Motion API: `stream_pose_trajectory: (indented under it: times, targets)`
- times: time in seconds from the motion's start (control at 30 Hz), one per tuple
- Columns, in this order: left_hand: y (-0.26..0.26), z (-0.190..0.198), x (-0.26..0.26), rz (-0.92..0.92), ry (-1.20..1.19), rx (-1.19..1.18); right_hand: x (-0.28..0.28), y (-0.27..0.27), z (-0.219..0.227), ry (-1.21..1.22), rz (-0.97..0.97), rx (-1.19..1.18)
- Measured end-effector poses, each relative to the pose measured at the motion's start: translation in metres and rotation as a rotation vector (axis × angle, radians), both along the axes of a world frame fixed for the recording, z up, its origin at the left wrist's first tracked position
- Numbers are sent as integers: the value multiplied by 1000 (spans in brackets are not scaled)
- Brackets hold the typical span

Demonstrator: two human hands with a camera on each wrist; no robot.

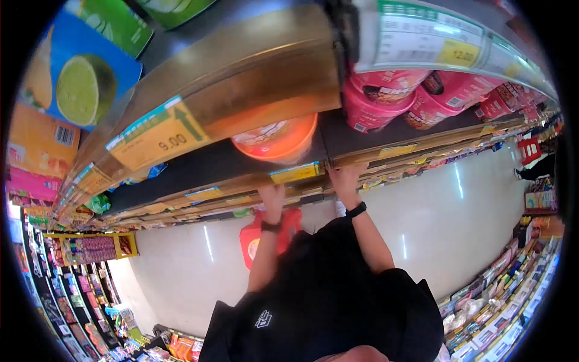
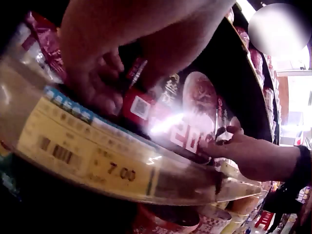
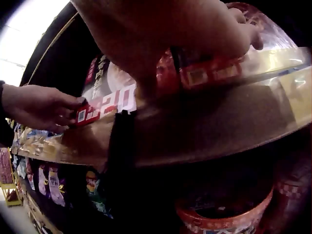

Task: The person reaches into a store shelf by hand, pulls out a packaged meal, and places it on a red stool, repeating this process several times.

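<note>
A red and black food package point(image 2: 197, 95) with large white digits lies on a shelf behind its price strip. At one end of it, my left hand point(image 2: 100, 80) has its fingers bent by the corner; in the right wrist view this left hand point(image 3: 41, 106) grips the package's point(image 3: 105, 105) left edge. My right hand point(image 2: 253, 153) holds the opposite edge between thumb and fingers, and looms large as the right hand point(image 3: 170, 34) in its own view. From above, the left hand point(image 1: 272, 198) and right hand point(image 1: 346, 181) reach under the upper shelf, where the package is hidden.
An orange tub point(image 1: 280, 142) and pink tubs point(image 1: 374, 108) stand on the shelf above the hands. A yellow price label point(image 2: 87, 156) runs along the front edge. Below hangs a red basket or bag point(image 1: 248, 241) near the left forearm. More stocked shelves point(image 1: 500, 295) line the aisle behind.
</note>
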State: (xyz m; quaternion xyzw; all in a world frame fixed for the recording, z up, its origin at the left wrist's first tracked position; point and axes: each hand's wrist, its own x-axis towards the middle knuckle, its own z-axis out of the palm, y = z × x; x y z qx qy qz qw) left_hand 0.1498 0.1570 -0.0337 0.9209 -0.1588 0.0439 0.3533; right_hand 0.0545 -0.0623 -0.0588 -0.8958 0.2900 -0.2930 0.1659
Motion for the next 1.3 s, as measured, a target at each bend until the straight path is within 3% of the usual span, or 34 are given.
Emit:
stream_pose_trajectory:
  times: [0.03, 0.13, 0.17, 0.27, 0.37, 0.47, 0.53, 0.67, 0.73, 0.83, 0.97, 1.07, 1.17, 1.27, 1.3]
  targets:
    - [-7, 8, -7, -55, -314, -146, -4, -8, 3, -18, -10, -10]
    - [-28, 28, -38, 61, -287, -332, -16, -41, 14, -130, -49, -74]
    - [-32, 36, -49, -18, -91, -297, -21, -50, 18, -122, -54, -69]
    - [-60, 19, -73, -310, 158, -423, -28, -70, 26, -110, -75, -22]
    - [-103, 52, -76, -583, 158, -473, -29, -81, 22, -111, -85, 33]
    - [-124, 51, -74, -572, 208, -354, -33, -92, 23, -118, -42, 10]
    - [-130, 51, -71, -623, 112, -292, -37, -99, 31, -151, 13, 52]
    - [-140, 45, -66, -671, 5, -310, -44, -114, 31, -203, 85, 261]
    - [-135, 54, -62, -671, 41, -327, -47, -108, 36, -238, 27, 324]
    - [-131, 64, -59, -644, 134, -349, -54, -91, 69, -655, 61, 701]
    - [-112, 73, -58, -654, 235, -363, -83, -83, 105, -631, 124, 815]
    - [-101, 87, -76, -561, 193, -403, -114, -73, 108, -573, 112, 1036]
    - [-86, 80, -86, -537, 323, -523, -135, -55, 122, -541, 213, 1185]
    - [-58, 104, -85, -571, 618, -319, -152, -44, 123, -410, 339, 1306]
    - [-47, 90, -84, -667, 485, -281, -156, -40, 119, -353, 388, 1341]
